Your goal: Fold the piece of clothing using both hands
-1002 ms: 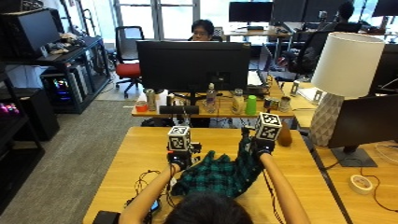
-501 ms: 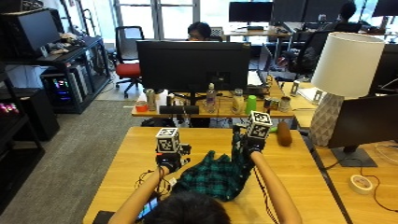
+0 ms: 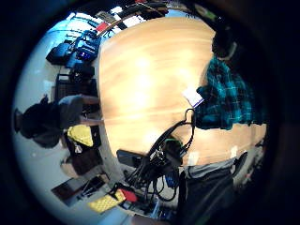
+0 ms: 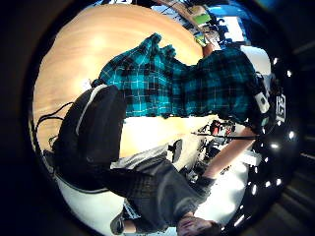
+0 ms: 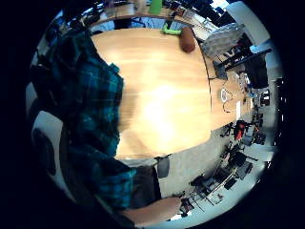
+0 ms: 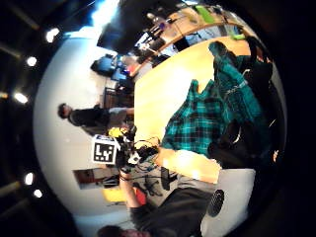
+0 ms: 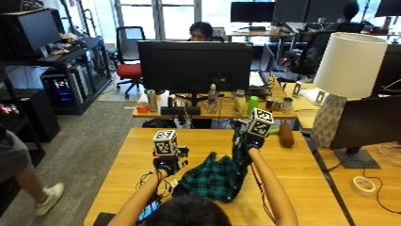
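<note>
Right hand (image 7: 253, 140) gripped the raised plaid shirt (image 7: 216, 176), left hand (image 7: 166, 162) grip unclear; the uneven lift risked a skewed fold on the table (image 7: 300, 179).

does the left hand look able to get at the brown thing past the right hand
Probably not as things stand. The left hand holds the shirt, and the brown thing lies beyond the raised right hand, with that arm between.

The table (image 7: 300, 174) is showing pale wood with a smooth, faintly shiny top. The shirt (image 7: 216, 179) is looking like soft matt woven cloth in a green and black check. The lamp (image 7: 348, 66) is wearing a matt cloth-like white shade.
</note>
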Demonstrator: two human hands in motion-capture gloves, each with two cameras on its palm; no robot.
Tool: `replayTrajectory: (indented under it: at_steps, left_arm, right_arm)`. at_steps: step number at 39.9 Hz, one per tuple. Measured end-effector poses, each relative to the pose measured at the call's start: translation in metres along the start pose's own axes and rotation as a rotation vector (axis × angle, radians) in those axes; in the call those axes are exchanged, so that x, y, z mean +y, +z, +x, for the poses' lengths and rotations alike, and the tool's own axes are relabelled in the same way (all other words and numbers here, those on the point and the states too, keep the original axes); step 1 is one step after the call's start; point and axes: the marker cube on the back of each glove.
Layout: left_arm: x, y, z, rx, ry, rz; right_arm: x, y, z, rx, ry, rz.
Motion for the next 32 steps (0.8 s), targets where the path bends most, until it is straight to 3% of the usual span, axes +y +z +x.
replayTrajectory:
  at_steps: [8, 21, 32]
  left_arm:
    - [0.003, -0.002, -0.015, -0.001, -0.036, 0.001]
    - [0.008, -0.01, -0.032, 0.003, -0.072, 0.012]
    - [0.039, -0.031, -0.032, -0.047, -0.096, 0.058]
  right_arm:
    - [0.003, 0.005, -0.021, 0.035, -0.052, -0.004]
    - [0.006, -0.01, -0.014, 0.04, -0.041, 0.022]
    - [0.009, -0.001, -0.033, -0.033, -0.052, 0.035]
